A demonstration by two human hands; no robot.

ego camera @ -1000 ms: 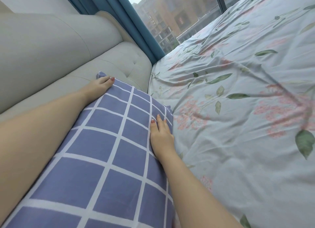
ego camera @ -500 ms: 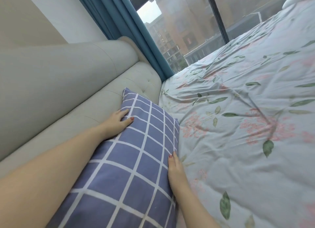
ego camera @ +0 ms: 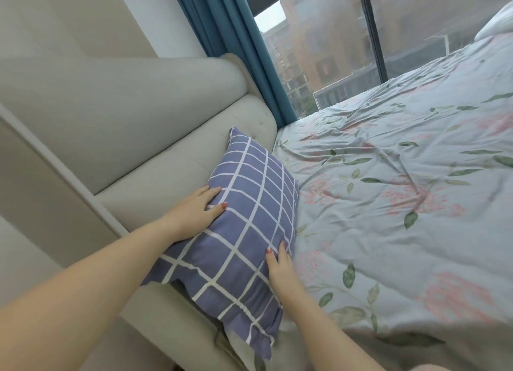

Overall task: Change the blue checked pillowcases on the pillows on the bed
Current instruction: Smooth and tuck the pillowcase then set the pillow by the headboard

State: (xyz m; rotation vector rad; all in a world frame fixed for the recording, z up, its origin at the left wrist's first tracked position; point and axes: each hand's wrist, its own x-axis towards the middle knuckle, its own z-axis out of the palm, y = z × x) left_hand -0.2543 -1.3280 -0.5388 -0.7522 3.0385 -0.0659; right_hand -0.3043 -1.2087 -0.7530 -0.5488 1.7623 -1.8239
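The blue checked pillow [ego camera: 249,204] is pressed between the left grip [ego camera: 194,212] and right grip [ego camera: 280,270], and it's leaned on the headboard [ego camera: 166,154] just beyond the left one. Both are laid flat, fingers apart, nothing clamped. Probably pre-stripping tbh: next the frilled open end, nearer than both grips, needs to be pinched.

Premises are a home bedroom: padded headboard [ego camera: 133,126], bed with floral duvet [ego camera: 402,204], blue curtain [ego camera: 236,43] at a large window [ego camera: 319,45].
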